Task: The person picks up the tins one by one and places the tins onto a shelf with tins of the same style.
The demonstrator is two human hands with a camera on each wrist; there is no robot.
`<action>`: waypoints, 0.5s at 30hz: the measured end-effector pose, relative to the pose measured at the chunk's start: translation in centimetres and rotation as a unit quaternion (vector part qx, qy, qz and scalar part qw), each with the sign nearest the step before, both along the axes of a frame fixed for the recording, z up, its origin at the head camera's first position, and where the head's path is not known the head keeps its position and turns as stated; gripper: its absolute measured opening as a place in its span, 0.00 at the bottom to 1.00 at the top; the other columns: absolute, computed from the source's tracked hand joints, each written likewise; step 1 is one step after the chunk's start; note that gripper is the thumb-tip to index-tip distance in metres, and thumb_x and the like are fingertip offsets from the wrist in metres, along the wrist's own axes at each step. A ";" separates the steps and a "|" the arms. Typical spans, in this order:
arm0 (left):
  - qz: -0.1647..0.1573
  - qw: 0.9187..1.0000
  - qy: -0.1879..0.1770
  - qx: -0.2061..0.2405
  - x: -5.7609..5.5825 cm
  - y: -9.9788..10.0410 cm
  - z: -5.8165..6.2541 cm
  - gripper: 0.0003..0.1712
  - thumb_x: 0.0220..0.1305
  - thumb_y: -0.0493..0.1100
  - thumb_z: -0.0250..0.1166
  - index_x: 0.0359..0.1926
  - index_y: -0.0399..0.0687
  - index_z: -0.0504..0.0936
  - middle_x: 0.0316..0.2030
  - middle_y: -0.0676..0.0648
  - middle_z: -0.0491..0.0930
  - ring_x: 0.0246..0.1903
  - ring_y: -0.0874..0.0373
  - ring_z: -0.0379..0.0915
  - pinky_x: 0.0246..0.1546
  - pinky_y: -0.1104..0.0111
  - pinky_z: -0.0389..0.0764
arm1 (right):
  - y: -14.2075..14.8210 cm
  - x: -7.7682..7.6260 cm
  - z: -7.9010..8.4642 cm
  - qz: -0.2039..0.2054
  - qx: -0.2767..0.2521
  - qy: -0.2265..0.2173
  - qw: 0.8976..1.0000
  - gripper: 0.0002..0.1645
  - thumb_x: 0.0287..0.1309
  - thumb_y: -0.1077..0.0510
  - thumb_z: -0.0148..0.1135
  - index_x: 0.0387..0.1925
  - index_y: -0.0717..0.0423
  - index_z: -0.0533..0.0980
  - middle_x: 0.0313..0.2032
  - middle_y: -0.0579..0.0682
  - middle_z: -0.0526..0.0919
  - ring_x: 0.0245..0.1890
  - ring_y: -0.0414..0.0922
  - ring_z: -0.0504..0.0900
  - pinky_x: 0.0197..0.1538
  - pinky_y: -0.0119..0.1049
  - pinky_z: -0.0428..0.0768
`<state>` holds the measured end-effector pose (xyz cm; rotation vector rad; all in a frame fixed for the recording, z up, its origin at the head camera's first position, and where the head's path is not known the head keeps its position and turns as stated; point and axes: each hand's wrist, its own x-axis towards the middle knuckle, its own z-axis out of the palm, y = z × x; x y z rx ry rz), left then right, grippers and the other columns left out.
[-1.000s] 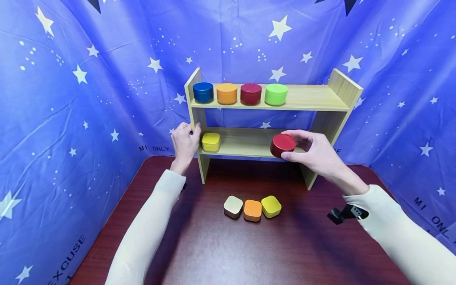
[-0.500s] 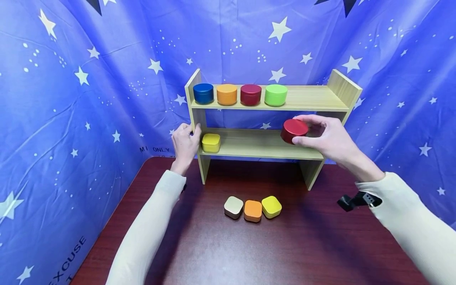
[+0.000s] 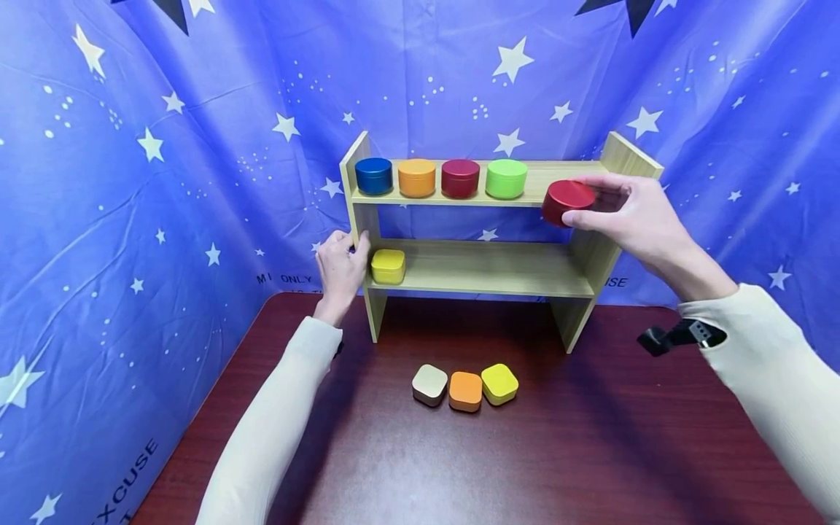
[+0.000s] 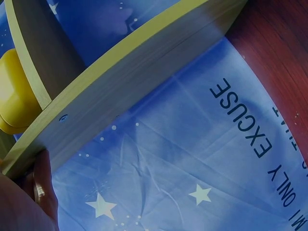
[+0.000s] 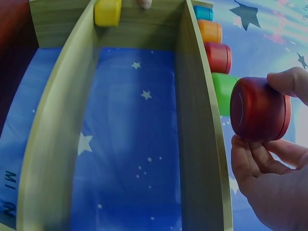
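Note:
A round red tin (image 3: 568, 203) is pinched between the thumb and fingers of my right hand (image 3: 639, 215), in front of the right part of the upper shelf. The right wrist view shows this tin (image 5: 260, 109) close to the shelf edge, beside the green tin (image 5: 224, 91). My left hand (image 3: 341, 266) grips the left side panel of the wooden shelf (image 3: 485, 270); in the left wrist view its fingers (image 4: 44, 185) lie against the panel. Blue (image 3: 374, 176), orange (image 3: 416, 179), dark red (image 3: 460, 179) and green round tins line the upper shelf from the left.
A square yellow tin (image 3: 389, 267) sits at the left end of the lower shelf. On the dark red table (image 3: 420, 467) in front lie cream (image 3: 429, 385), orange (image 3: 465, 391) and yellow (image 3: 499, 384) square tins. A starry blue curtain (image 3: 216, 146) surrounds the table.
My right hand has lifted the red tin up and to the right, from in front of the lower shelf to the upper shelf's height. The left hand keeps its place on the panel.

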<state>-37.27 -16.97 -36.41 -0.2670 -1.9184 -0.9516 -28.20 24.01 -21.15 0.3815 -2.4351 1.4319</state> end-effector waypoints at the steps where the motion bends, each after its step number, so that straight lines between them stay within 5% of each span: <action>1: 0.001 1.000 0.001 0.000 0.0 0.0 0.0 0.27 0.72 0.43 0.68 0.17 0.31 0.81 0.23 0.32 0.78 0.25 0.34 0.76 0.30 0.49 0.72 | 0.1 -0.2 0.2 0.001 -0.003 -0.001 1.000 0.28 0.61 0.64 0.78 0.62 0.50 0.83 0.38 0.24 0.90 0.40 0.26 0.88 0.43 0.19 0.82; 8: -0.001 1.000 -0.006 -0.005 0.0 0.0 -0.1 0.26 0.72 0.43 0.68 0.18 0.31 0.82 0.24 0.31 0.80 0.26 0.34 0.77 0.31 0.46 0.75 | 0.8 -1.9 0.8 -0.008 -0.019 0.000 1.000 0.25 0.61 0.65 0.77 0.53 0.34 0.84 0.35 0.23 0.89 0.38 0.24 0.88 0.42 0.18 0.82; 15: 0.002 1.000 -0.004 -0.004 0.1 -0.1 0.0 0.27 0.73 0.44 0.68 0.17 0.32 0.81 0.23 0.32 0.79 0.26 0.34 0.77 0.30 0.48 0.74 | 1.2 -3.4 1.3 -0.015 -0.004 -0.009 1.000 0.22 0.61 0.61 0.78 0.48 0.30 0.84 0.33 0.21 0.88 0.36 0.24 0.86 0.42 0.17 0.80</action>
